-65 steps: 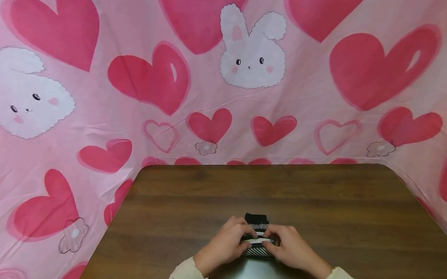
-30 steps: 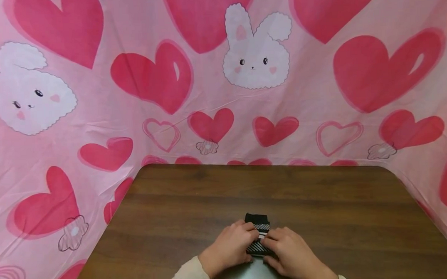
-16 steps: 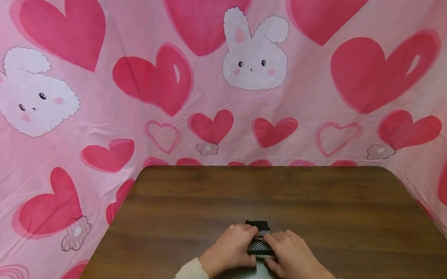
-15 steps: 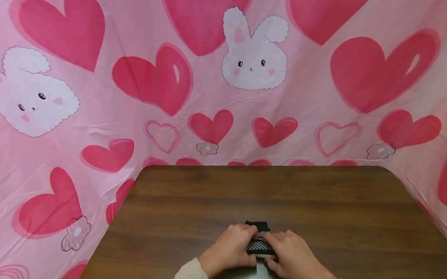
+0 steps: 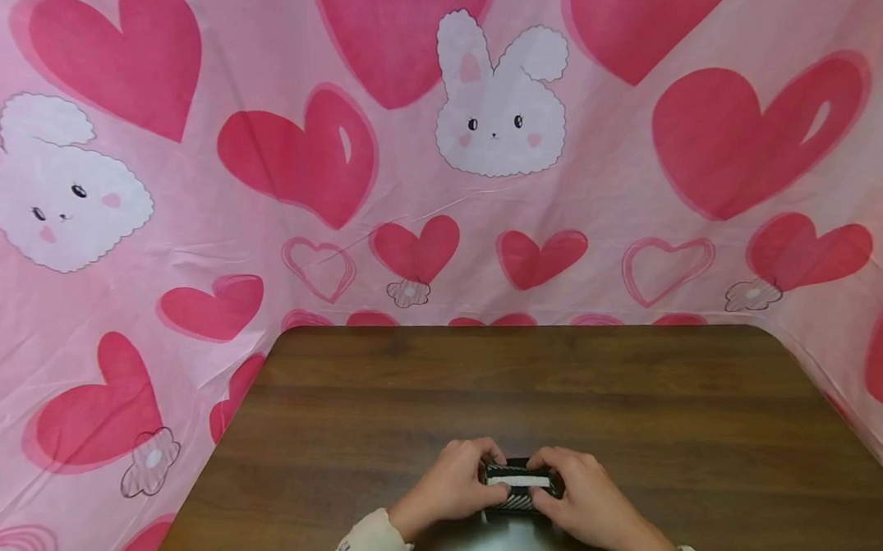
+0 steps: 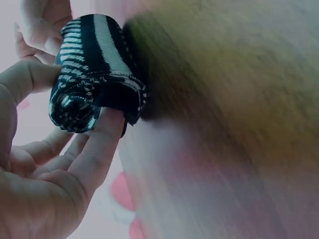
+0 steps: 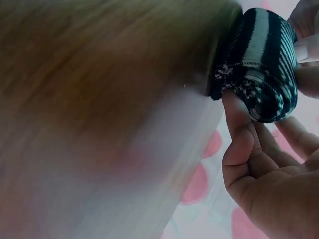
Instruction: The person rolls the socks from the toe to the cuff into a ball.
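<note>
A black-and-white knitted sock [image 5: 519, 481], rolled into a thick cylinder, lies near the table's front edge between both hands. My left hand [image 5: 454, 484] grips its left end, thumb on the near side and fingers on the far side. In the left wrist view, the index finger pokes under the outer layer of the rolled sock [image 6: 89, 55], beside the spiral end. My right hand [image 5: 588, 495] holds the right end likewise. The right wrist view shows the rolled sock [image 7: 256, 42] with that hand's fingertip [image 7: 234, 107] at its outer edge.
The brown wooden table [image 5: 387, 385] reaches back to a pink cloth backdrop [image 5: 608, 186] printed with hearts and rabbits, which also hangs along both sides. A pale glare lies on the tabletop nearest the person.
The sock's flat black end, which stuck out beyond the hands, is now drawn in at the roll. A white stripe has come up on top. The hands have shifted slightly apart.
</note>
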### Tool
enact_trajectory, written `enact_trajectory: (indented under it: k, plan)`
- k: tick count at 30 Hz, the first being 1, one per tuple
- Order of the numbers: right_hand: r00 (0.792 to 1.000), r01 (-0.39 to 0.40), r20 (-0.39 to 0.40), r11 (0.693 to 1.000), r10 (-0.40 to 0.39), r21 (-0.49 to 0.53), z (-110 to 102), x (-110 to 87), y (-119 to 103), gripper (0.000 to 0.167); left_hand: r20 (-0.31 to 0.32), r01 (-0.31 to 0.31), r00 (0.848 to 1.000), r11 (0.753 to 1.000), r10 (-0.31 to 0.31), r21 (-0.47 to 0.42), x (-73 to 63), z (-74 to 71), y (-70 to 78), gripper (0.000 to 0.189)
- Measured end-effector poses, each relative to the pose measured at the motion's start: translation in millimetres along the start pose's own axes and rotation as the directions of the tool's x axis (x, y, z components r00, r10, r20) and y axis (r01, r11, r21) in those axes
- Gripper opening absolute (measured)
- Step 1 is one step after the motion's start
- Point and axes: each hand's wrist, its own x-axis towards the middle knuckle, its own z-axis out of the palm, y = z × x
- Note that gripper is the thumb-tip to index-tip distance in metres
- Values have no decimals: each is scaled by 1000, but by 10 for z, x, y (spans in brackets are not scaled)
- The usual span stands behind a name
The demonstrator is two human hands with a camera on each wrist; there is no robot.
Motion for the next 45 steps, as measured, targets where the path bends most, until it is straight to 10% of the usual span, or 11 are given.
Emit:
enact_trajectory:
  k: [10,15,20,25,35,41,45]
  plan:
    - [993,-7,-119,988,-12,-153,-2,54,26,18,-67,65,996,998,-65,-1,95,0,-4,17]
    - [949,223,-139,915,-282,-336,-56,36,0,26,-73,67,995,998,-66,10,121,0,29,16]
    - [890,394,-68,836,-450,-381,-49,39,3,25,-118,-126,982,977,148,172,94,32,59,11]
    - [881,415,-62,829,-470,-376,-8,34,42,27,-56,-361,912,860,406,360,68,48,47,16]
    - [864,442,-54,807,-500,-391,43,41,77,27,2,-476,853,778,522,410,39,24,-26,17]
    - [887,420,-7,814,-462,-401,36,62,77,26,45,-416,891,774,451,478,36,23,-12,30]
    - [912,381,26,823,-409,-422,30,69,74,35,75,-350,920,722,384,597,46,59,21,52]
